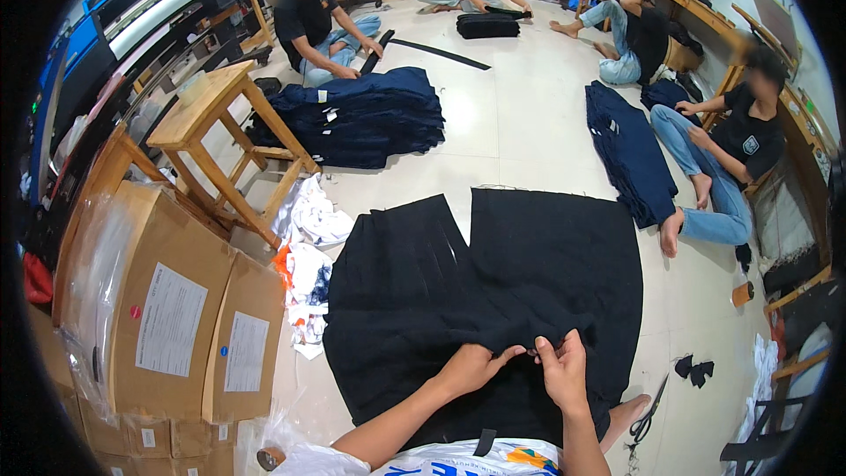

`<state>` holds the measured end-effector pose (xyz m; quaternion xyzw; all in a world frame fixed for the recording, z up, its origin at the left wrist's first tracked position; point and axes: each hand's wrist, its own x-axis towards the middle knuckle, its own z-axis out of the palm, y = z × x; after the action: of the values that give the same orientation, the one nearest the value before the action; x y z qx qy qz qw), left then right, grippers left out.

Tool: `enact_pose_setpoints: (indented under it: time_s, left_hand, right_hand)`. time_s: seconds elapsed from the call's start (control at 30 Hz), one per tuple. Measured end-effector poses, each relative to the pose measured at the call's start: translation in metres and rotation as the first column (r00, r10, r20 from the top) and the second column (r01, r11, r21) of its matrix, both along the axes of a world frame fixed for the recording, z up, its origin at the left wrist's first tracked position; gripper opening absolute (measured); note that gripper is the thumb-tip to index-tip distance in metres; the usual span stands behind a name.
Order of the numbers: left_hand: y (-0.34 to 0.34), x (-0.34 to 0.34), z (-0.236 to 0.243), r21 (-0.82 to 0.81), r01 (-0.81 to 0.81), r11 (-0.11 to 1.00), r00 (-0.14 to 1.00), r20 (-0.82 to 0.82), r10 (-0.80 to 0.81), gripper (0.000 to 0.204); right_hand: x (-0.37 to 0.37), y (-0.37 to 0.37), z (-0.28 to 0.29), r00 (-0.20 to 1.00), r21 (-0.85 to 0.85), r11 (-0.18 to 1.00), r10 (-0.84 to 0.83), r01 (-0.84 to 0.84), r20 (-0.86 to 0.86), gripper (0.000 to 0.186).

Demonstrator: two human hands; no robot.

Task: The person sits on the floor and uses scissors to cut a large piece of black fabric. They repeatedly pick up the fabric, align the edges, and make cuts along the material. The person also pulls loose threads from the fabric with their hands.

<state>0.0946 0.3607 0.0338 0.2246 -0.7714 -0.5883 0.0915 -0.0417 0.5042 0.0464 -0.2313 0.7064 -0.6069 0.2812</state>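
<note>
Spread across the floor in front of me lies a black two-legged cloth piece, shaped like trousers, with a notch between its far parts and loose threads at the far edge. My left hand is closed, thumb pointing right, pinching the cloth near its lower middle. Close beside it, my right hand also pinches the cloth between thumb and curled fingers. The fingertips nearly meet at a small spot whose detail I cannot make out. To the right of the cloth, black-handled scissors lie near a bare foot.
Cardboard boxes and a wooden stool stand at left, by white rags. Navy garment stacks lie farther off, another navy stack at right. Several people sit working around the floor. Black scraps lie near the scissors.
</note>
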Motion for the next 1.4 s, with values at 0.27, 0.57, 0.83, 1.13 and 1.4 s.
enact_pose_setpoints:
  time_s: [0.27,0.57,0.83,1.13,1.4]
  left_hand:
    - [0.028,-0.016,-0.066,0.988,-0.062,0.140,0.724,-0.052,0.688,0.047]
    - [0.002,-0.002,0.005,0.916,-0.329,0.228,0.560,-0.005,0.829,0.028]
    - [0.086,0.017,-0.069,0.724,0.013,0.690,0.658,-0.525,0.539,0.071]
    - [0.051,-0.017,-0.037,0.715,-0.222,0.663,0.928,-0.055,0.369,0.044]
    - [0.048,-0.011,-0.004,0.677,-0.307,0.669,0.944,0.126,0.306,0.054]
  right_hand:
    - [0.021,-0.003,0.010,0.971,-0.186,0.982,0.079,-0.036,0.227,0.015]
    - [0.005,-0.001,0.015,0.974,-0.238,0.966,-0.048,0.102,0.223,0.029]
    - [0.018,-0.008,0.032,0.951,-0.248,0.967,0.027,0.053,0.309,0.025]
    - [0.021,0.004,0.003,0.966,-0.149,0.987,-0.013,0.054,0.259,0.020]
    - [0.020,0.013,-0.016,0.992,-0.004,0.992,-0.123,0.123,-0.042,0.028]
